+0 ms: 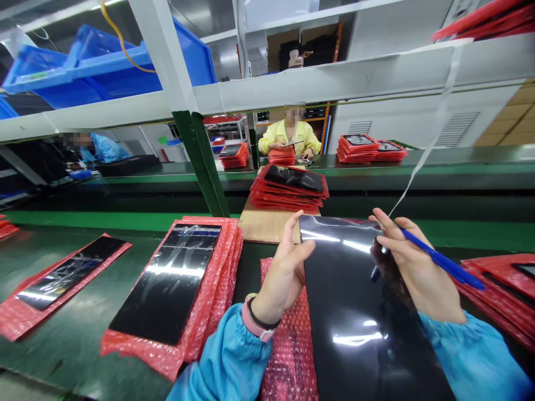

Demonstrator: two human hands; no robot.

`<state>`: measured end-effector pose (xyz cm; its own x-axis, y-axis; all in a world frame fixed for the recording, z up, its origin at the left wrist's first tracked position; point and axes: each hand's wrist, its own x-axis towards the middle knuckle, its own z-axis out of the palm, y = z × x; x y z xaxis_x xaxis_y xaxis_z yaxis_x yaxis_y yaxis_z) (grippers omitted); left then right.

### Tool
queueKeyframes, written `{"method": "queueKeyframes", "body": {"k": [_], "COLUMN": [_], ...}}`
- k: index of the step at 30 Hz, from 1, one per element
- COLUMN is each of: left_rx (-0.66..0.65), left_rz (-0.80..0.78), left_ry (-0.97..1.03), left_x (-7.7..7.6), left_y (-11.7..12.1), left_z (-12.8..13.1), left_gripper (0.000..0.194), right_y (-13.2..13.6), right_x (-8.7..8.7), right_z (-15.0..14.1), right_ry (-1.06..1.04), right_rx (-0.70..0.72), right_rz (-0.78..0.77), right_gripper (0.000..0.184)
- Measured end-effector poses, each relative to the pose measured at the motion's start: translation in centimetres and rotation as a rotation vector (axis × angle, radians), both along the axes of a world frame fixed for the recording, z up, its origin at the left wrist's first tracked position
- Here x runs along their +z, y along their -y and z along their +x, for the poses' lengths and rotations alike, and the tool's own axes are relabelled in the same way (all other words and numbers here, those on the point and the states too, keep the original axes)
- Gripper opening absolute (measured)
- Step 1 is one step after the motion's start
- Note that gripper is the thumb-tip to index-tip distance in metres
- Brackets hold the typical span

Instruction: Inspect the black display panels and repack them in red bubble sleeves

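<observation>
My left hand [282,278] grips the left edge of a large glossy black screen panel [351,301], thumb over its face. The panel is tilted up towards me, and its lower end runs out of view. At its upper right corner is my right hand [426,275], with a blue pen [443,259] lodged between the fingers. Those fingertips are close to the panel; whether they press on it I cannot tell. A thin white strip [430,145] hangs from the shelf beam down to this hand. Red bubble wrap [292,340] lies beneath the panel.
On the left, a black panel [167,284] lies on stacked red bubble-wrap sleeves, and another panel [71,273] lies beyond it. More wrapped panels [288,192] sit on a wooden board ahead. Red sleeves [497,295] lie right. A shelf beam [334,81] crosses above; a person [290,136] works opposite.
</observation>
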<state>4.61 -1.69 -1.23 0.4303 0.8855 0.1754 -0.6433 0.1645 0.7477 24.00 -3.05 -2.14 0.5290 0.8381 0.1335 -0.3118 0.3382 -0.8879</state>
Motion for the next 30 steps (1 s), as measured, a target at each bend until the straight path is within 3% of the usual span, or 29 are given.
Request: {"method": "queueKeyframes", "body": {"k": [4,7,10,14,18,22,27,30], "left_rx": [0.03,0.148,0.273,0.306,0.335,0.363,0.511,0.447], "left_rz": [-0.013,-0.095,-0.113,-0.044,-0.047,0.001,0.198,0.055], "left_ry": [-0.098,-0.256,-0.441,-0.62,-0.694,-0.737,-0.862,-0.828], "left_x": [-1.7,-3.7,-6.2,-10.4,-13.8,-14.4,-13.6,-14.0], "left_y": [-0.6,-1.0,-1.4,-1.9,-2.2,-1.6,0.5,1.9], "left_z": [-0.5,-1.5,-2.8,-4.3,-4.6,-4.5,-5.3,-7.1], "left_gripper": [0.083,0.075,0.058,0.049,0.049,0.054,0.064,0.069], "right_y": [-0.8,-1.8,-2.8,-3.8,-4.2,-4.5,-4.4,-2.8], "right_x": [-2.2,-5.5,-9.3,-12.7,-13.7,-14.3,-14.4,-13.6], "right_z": [0.0,1.2,2.9,4.1,4.1,4.2,4.2,3.5], "right_ry": [0.094,0.184,0.276,0.351,0.399,0.42,0.413,0.416], "right_rx": [-0.001,-0.067,-0.102,0.061,0.268,0.326,0.236,0.081], "right_rz": [0.038,0.051,-0.024,-0.127,-0.202,-0.228,-0.194,-0.134], "right_gripper": [0.039,0.03,0.035,0.036,0.024,0.02,0.03,0.041]}}
